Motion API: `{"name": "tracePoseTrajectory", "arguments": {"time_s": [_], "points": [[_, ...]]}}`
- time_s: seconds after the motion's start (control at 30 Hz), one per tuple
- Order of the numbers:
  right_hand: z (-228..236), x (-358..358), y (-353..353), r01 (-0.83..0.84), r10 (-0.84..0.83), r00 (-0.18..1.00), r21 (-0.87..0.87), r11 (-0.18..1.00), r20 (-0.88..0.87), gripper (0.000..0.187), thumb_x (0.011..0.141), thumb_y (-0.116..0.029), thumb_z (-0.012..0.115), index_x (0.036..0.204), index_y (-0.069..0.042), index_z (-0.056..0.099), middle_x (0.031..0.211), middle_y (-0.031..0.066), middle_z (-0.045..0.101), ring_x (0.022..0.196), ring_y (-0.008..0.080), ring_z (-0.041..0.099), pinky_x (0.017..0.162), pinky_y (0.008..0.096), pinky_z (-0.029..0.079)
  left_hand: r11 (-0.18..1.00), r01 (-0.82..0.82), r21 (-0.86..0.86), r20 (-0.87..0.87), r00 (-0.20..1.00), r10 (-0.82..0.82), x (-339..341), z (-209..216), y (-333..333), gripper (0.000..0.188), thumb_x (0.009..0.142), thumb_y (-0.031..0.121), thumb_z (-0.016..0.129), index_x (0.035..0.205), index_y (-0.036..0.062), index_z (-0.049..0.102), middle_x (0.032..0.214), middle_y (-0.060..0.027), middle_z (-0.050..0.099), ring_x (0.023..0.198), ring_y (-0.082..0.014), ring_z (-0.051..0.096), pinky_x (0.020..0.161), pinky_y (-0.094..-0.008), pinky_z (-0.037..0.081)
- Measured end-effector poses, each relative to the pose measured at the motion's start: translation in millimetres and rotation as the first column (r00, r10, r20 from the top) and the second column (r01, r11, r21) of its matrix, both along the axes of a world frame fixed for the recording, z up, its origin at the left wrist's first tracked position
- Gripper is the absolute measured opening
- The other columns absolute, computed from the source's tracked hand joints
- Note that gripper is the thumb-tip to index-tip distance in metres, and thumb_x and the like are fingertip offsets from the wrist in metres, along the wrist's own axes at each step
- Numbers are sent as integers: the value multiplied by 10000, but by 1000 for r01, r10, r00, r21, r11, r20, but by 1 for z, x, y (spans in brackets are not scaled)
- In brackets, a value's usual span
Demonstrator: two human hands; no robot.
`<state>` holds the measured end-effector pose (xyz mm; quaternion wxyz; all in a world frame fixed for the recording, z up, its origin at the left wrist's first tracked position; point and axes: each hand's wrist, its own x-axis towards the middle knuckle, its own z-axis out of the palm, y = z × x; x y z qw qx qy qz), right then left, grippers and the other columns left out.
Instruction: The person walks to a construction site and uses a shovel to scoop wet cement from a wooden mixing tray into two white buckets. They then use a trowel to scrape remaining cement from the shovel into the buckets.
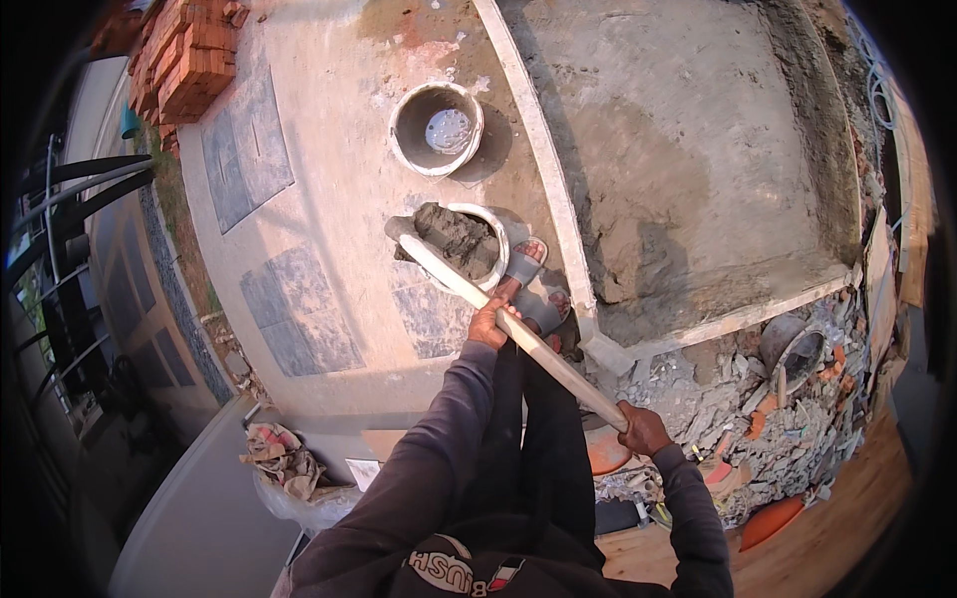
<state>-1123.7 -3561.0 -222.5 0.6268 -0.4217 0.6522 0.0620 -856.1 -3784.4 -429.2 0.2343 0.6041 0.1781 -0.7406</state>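
Long-handled tool held slantwise in front of the body, its far end over the mortar bucket and its butt toward lower right. Handle is pale wood, straight, round and slim, smeared whitish grey along the far stretch. Head coated in grey; blade shape cannot be told.

Left hand closed around the handle about midway along, just below the bucket. Right hand closed around the handle near its butt end, well apart from the left.

Mortar: dark grey, wet-looking, thick, lumpy; heaped in the bucket and standing above the rim on the left side. Surface rough and broken, no pooled water seen. Bucket rim pale, crusted, curving round the right of the heap. Bucket sits on the paved floor, just beside the person's sandalled feet.

Second bucket stands a little beyond, upright; grey-stained wall, pale, speckled bottom.

To the right, a pale raised curb borders a slab of grey cement, darker and damp-looking in patches. Grey rubble lies below the slab's near edge. Orange bricks stacked at upper left.
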Motion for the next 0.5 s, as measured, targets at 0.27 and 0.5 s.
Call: {"name": "tracePoseTrajectory", "arguments": {"time_s": [0.27,0.5], "points": [[-60,-9,49,31,-73,966,-171,985,-246,271,727,-54,638,979,-118,562,863,153,648,847,387,625,723,477,505,997,-50,53,71,996,46,-30,0,15,187,829,19,666,924,48,508,740,-75,530,638,-233,539,661,-430,515],[-93,-17,64,31,-119,926,-244,969,-359,262,691,19,604,925,-99,590,879,138,629,881,367,603,737,473,502,996,-90,5,126,988,89,-35,14,20,221,836,112,734,892,74,523,716,-49,505,638,-223,525,687,-436,508]]}}
